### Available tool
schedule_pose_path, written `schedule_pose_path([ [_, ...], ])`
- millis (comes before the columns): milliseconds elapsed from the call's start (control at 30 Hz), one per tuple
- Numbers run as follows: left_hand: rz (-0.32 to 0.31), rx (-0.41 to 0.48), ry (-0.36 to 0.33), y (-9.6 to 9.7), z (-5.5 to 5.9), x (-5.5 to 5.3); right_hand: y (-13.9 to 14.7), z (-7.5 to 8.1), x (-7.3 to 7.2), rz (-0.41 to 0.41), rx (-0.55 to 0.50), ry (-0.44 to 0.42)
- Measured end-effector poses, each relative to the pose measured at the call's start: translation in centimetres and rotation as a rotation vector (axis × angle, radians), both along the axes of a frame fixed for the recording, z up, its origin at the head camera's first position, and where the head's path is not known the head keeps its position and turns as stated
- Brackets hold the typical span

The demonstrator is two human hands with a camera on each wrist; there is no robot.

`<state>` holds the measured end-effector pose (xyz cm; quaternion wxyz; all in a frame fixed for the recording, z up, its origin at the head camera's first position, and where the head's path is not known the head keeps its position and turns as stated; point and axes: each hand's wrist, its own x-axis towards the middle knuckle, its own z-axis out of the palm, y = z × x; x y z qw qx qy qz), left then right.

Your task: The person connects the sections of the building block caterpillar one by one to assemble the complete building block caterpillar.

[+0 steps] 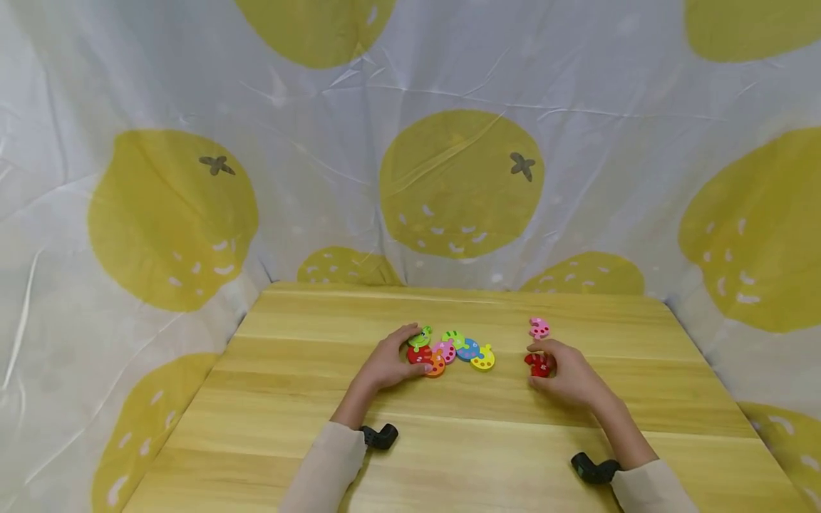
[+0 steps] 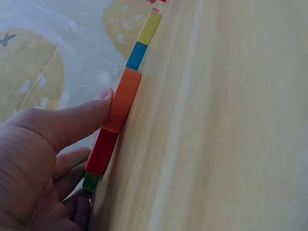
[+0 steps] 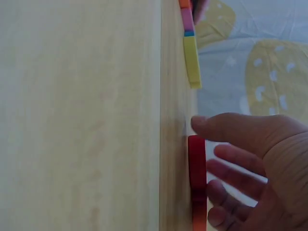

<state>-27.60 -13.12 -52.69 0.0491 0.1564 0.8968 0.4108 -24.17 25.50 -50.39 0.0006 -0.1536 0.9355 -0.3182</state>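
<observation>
A wooden caterpillar puzzle (image 1: 443,352) of several joined, coloured pieces lies flat on the table, its smiling green head at the left end. My left hand (image 1: 388,360) holds that end, thumb against the edge of the orange piece (image 2: 124,98) and fingers round by the green head. In the left wrist view the red piece (image 2: 102,151) sits between them. To the right, my right hand (image 1: 571,373) curves about a loose red puzzle piece (image 1: 537,365); in the right wrist view a small gap shows between thumb and red edge. An orange edge (image 3: 198,216) appears beyond it, partly behind the fingers.
A loose pink puzzle piece (image 1: 539,328) lies just beyond the right hand. The wooden table (image 1: 474,456) ends at a lemon-print cloth (image 1: 462,185) hanging behind and at the sides. Black wrist devices (image 1: 381,436) sit on both wrists.
</observation>
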Motion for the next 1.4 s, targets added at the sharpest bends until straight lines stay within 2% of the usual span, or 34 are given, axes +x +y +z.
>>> schedule_pose_path([
  [167, -0.004, -0.034, 0.03, 0.2, 0.2, -0.1, 0.5, -0.2, 0.1, 0.0, 0.041, -0.011],
  [367, 0.058, -0.062, 0.075, 0.9, 0.1, 0.1, 0.8, -0.4, 0.1, 0.003, 0.031, -0.051],
  [467, 0.065, -0.082, 0.079, 1.2, 0.1, 0.2, 0.7, -0.5, 0.2, -0.008, 0.018, -0.052],
  [733, 0.019, -0.11, 0.089, 1.1, 0.0, 0.1, 0.5, -0.6, 0.3, -0.036, -0.002, -0.031],
  [1033, -0.033, -0.077, 0.045, 0.3, 0.0, 0.0, -0.1, -0.2, -0.6, -0.038, -0.06, -0.046],
  [1267, -0.067, -0.092, 0.036, -0.1, 0.2, 0.1, -1.5, 0.1, -1.5, 0.02, -0.116, -0.065],
  [1400, -0.082, -0.105, 0.029, -0.1, 0.3, 0.1, -2.4, 0.0, -2.0, 0.077, -0.141, -0.037],
])
